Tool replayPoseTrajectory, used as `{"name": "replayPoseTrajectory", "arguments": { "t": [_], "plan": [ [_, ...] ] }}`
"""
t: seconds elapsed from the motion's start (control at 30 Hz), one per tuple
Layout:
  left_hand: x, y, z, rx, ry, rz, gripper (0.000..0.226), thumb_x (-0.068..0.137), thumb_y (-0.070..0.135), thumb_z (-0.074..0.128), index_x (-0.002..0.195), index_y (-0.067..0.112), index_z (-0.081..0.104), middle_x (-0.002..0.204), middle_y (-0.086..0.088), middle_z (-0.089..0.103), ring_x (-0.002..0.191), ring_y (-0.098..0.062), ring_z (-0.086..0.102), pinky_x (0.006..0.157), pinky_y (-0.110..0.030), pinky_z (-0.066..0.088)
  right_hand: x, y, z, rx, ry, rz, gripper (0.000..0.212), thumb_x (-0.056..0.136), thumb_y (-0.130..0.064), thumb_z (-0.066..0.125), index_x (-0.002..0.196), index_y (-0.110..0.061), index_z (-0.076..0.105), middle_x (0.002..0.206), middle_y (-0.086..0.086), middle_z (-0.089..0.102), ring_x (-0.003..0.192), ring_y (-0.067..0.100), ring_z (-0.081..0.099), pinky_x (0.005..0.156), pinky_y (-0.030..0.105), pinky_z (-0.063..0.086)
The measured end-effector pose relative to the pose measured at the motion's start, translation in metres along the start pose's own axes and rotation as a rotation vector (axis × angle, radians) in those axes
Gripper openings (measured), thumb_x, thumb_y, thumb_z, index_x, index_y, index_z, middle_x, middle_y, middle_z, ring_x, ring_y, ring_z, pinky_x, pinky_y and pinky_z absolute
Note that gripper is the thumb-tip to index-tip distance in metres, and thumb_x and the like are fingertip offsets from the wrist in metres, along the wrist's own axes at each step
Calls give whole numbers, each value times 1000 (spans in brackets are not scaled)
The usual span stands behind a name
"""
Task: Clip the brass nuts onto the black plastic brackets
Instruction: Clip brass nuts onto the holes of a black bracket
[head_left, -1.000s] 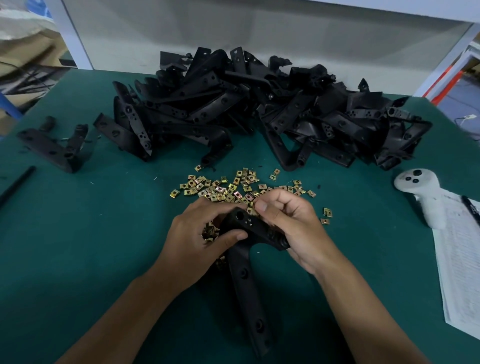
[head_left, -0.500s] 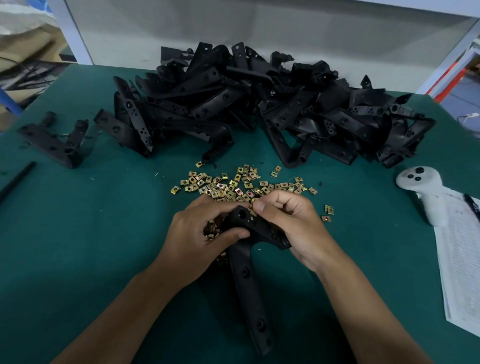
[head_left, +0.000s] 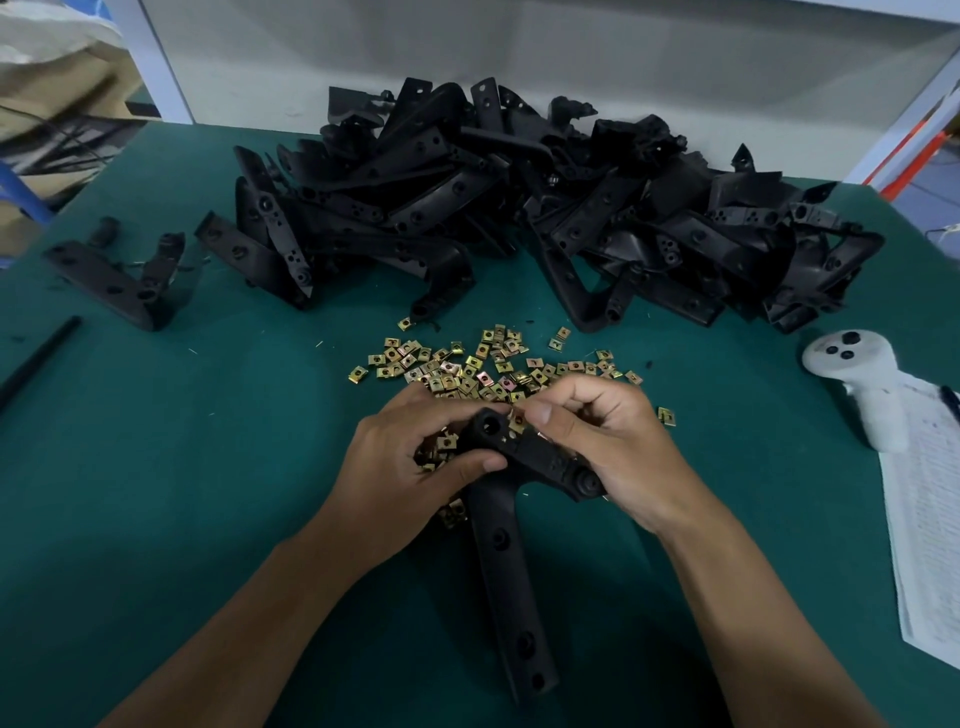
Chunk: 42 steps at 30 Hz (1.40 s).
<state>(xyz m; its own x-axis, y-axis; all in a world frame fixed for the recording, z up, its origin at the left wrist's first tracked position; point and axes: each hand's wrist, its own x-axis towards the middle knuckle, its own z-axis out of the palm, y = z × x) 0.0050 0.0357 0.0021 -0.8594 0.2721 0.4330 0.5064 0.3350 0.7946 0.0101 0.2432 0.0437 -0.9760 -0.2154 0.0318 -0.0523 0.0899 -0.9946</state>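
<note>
Fingers (head_left: 540, 415) still pinch nut (head_left: 517, 422) against bracket (head_left: 498, 545).

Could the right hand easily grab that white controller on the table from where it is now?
Probably not right away. The right hand is busy pinching a brass nut at the bracket. Bare green table lies between it and the white controller, so nothing blocks the way.

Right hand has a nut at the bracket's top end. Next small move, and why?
Probably push the brass nut fully onto the bracket edge with the right hand. The nut sits pinched at the bracket's upper end beside a hole, seemingly not seated yet, while the left hand grips that end to steady it and cups spare nuts. How far it is on is hard to tell.
</note>
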Motion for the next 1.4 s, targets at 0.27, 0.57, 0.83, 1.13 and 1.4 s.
{"name": "replayPoseTrajectory", "arguments": {
  "t": [0.27, 0.57, 0.83, 1.13, 1.4],
  "plan": [
    [0, 2, -2, -16, -29, -14, 31, 83, 46, 70, 114, 40, 66, 101, 39, 62, 93, -1, 58, 81, -9, 43, -1, 1, -1, -23, -71, 27, 13, 90, -35, 72, 83, -25, 77, 84, -1, 72, 76, 11, 64, 68, 23, 51],
    [-1, 3, -3, -79, -24, -105, 27, 82, 43, 69, 109, 45, 66, 100, 23, 62, 97, -10, 62, 82, -7, 42, 4, 13, 4, 282, 82, 39, 5, 84, -29, 74, 86, -25, 71, 76, -5, 67, 67, 6, 58, 59, 18, 45],
    [-2, 2, -5, -170, -51, -191, 22, 79, 42, 67, 101, 39, 66, 96, 11, 66, 87, -12, 65, 75, -15, 48, 8, 11, -9, 376, 137, 71, 29, 75, -5, 75, 91, -30, 77, 105, 3, 76, 102, 18, 72, 70, 18, 55],
    [-2, 5, -5, -240, -35, -202, 25, 80, 38, 65, 104, 41, 59, 89, 11, 65, 75, -9, 61, 65, -20, 52, 8, 13, -10, 350, 149, 63, 11, 87, -22, 69, 93, -27, 77, 89, 2, 75, 76, 6, 65, 59, 18, 49],
    [-1, 4, -5, -202, -33, -203, 32, 77, 50, 78, 104, 41, 63, 92, 12, 69, 78, -12, 67, 67, -31, 57, 7, 18, -12, 259, 111, 67, 13, 85, -18, 74, 98, -20, 75, 90, -2, 74, 72, 5, 57, 62, 18, 46]
  ]
}}
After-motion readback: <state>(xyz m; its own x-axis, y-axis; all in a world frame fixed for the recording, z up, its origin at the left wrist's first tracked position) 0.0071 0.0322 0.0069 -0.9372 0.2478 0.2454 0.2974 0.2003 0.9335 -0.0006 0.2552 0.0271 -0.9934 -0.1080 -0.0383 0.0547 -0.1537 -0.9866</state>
